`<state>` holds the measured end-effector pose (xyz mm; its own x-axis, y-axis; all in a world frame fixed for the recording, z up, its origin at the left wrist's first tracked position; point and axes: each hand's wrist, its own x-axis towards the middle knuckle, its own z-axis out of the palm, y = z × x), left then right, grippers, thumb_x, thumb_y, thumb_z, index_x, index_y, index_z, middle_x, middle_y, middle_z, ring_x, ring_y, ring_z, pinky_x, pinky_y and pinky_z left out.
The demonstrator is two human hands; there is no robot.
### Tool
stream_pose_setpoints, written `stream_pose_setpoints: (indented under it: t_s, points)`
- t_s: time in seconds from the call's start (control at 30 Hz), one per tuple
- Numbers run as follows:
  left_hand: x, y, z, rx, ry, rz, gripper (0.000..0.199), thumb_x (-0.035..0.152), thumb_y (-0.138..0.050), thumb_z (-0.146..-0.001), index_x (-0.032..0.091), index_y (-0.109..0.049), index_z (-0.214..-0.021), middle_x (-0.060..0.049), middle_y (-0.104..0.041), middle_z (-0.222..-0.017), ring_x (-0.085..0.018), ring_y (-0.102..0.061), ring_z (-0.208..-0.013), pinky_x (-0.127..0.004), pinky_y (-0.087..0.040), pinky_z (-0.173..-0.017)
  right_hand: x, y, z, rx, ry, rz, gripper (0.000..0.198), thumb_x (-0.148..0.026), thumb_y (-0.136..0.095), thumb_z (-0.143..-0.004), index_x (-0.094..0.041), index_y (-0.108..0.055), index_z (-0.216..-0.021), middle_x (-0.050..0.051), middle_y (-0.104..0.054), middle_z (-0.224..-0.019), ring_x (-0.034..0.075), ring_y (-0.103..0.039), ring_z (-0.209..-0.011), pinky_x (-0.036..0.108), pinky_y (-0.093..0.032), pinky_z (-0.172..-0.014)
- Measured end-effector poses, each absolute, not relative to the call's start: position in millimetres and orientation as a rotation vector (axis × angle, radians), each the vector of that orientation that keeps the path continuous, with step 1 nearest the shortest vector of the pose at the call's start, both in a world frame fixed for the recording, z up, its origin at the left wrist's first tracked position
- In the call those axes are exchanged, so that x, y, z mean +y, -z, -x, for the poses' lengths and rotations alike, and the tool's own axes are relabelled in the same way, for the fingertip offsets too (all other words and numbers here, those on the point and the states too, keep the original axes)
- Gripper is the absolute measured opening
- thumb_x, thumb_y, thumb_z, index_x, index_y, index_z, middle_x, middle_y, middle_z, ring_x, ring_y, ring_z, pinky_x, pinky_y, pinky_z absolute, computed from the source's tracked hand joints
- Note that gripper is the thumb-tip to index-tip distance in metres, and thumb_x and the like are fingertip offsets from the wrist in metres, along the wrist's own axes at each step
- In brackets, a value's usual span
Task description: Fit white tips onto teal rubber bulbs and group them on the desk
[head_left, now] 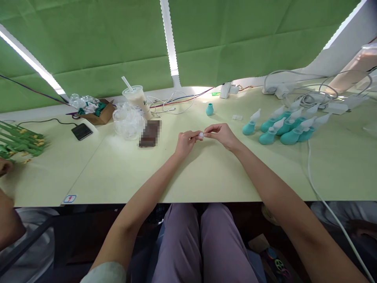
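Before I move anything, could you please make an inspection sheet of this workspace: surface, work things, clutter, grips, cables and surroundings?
Surface: pale table, with a blue-edged label near the front left.
Work things: small white piece, details too small to tell; one teal bulb without a tip; teal bulbs with clear tips grouped at right.
Clutter: drink cup, plastic bag, cardboard box, pixelated dark rectangle.
Grips: left grip and right grip pinch the small white piece.
Cables: white cable hangs over the front edge; coiled cable at back right.
Surroundings: green cloth behind; another person's hand at far left.
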<state>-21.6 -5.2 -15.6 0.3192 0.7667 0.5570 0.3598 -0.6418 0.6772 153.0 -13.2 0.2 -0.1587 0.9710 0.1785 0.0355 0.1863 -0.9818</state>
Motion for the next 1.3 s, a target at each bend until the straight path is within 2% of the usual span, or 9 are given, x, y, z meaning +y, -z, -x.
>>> stream_pose_setpoints:
  t_s: [0.13, 0.33, 0.5, 0.67, 0.8, 0.9, 0.97, 1.1, 1.3]
  points:
    - [-2, 14, 21, 0.987, -1.258, -2.163, 0.029, 0.01, -0.048, -0.079, 0.019, -0.073, -0.09, -0.001, -0.07, -0.071, -0.009, -0.057, -0.06, -0.019, -0.045, -0.061, -13, -1, -155, -1.362, -1.311, 0.975, 0.039, -0.046, -0.082, -0.051, -0.017, -0.065, -0.071, 0.003, -0.064, -0.078, 0.017, -0.06, -0.08, 0.034, -0.048, -0.081]
    - [0, 12, 23, 0.981, -1.163, -2.275, 0.037, 0.003, -0.046, -0.073, 0.019, -0.073, -0.092, -0.002, -0.068, -0.071, -0.009, -0.058, -0.063, -0.018, -0.044, -0.064, -13, -1, -163, -1.295, -1.676, 0.903, 0.046, -0.036, -0.082, -0.056, -0.025, -0.067, -0.098, 0.003, -0.065, -0.101, 0.018, -0.061, -0.095, 0.037, -0.049, -0.09]
    - [-1, 15, 26, 0.923, -1.134, -2.361, 0.038, 0.002, -0.045, -0.072, 0.019, -0.073, -0.09, -0.004, -0.068, -0.071, -0.011, -0.058, -0.066, -0.019, -0.044, -0.064, -15, 1, -164, -1.366, -1.681, 0.926, 0.044, -0.038, -0.082, -0.055, -0.02, -0.073, -0.094, 0.005, -0.069, -0.093, 0.021, -0.061, -0.097, 0.038, -0.047, -0.094]
    - [-2, 16, 22, 0.909, -1.152, -2.322, 0.029, 0.01, -0.049, -0.078, 0.018, -0.073, -0.091, -0.004, -0.067, -0.07, -0.011, -0.057, -0.065, -0.021, -0.044, -0.064, -12, 9, -162, -1.339, -1.614, 0.974, 0.044, -0.04, -0.083, -0.052, -0.021, -0.073, -0.09, 0.004, -0.068, -0.091, 0.016, -0.062, -0.081, 0.037, -0.05, -0.086]
    - [7, 7, 25, 0.925, -1.225, -2.034, 0.022, 0.021, -0.051, -0.082, 0.015, -0.071, -0.092, -0.003, -0.069, -0.071, -0.01, -0.056, -0.061, -0.021, -0.045, -0.063, -11, 7, -151, -1.378, -1.387, 1.021, 0.045, -0.049, -0.07, -0.069, -0.022, -0.067, -0.106, 0.004, -0.066, -0.099, 0.01, -0.058, -0.068, 0.033, -0.052, -0.076]
    - [25, -2, 48, 1.056, -1.424, -1.758, 0.024, 0.03, -0.052, -0.084, 0.013, -0.068, -0.089, -0.004, -0.068, -0.07, -0.008, -0.051, -0.055, -0.021, -0.043, -0.058, -15, 7, -134, -1.55, -1.119, 1.072, 0.047, -0.049, -0.058, -0.079, -0.026, -0.057, -0.119, 0.005, -0.063, -0.109, 0.012, -0.058, -0.074, 0.031, -0.051, -0.07]
    - [37, -5, 68, 1.166, -1.593, -1.614, 0.026, 0.033, -0.05, -0.085, 0.014, -0.067, -0.088, -0.004, -0.067, -0.069, -0.007, -0.048, -0.052, -0.02, -0.04, -0.054, -21, 9, -120, -1.762, -0.88, 1.138, 0.044, -0.043, -0.057, -0.081, -0.028, -0.054, -0.122, 0.004, -0.062, -0.111, 0.015, -0.058, -0.08, 0.032, -0.048, -0.074]
    - [51, -4, 94, 1.216, -1.733, -1.469, 0.027, 0.035, -0.048, -0.086, 0.015, -0.065, -0.086, -0.004, -0.066, -0.068, -0.007, -0.048, -0.051, -0.019, -0.036, -0.051, -34, 14, -98, -2.215, -0.524, 1.107, 0.031, -0.034, -0.059, -0.083, -0.029, -0.061, -0.113, 0.003, -0.063, -0.107, 0.018, -0.056, -0.091, 0.035, -0.039, -0.083]
    - [49, 1, 83, 1.172, -1.615, -1.541, 0.028, 0.037, -0.048, -0.086, 0.014, -0.064, -0.083, -0.003, -0.064, -0.065, -0.007, -0.046, -0.05, -0.02, -0.036, -0.05, -38, 18, -90, -2.367, -0.439, 1.044, 0.017, -0.031, -0.06, -0.084, -0.026, -0.068, -0.098, 0.002, -0.065, -0.1, 0.018, -0.055, -0.092, 0.031, -0.032, -0.077]
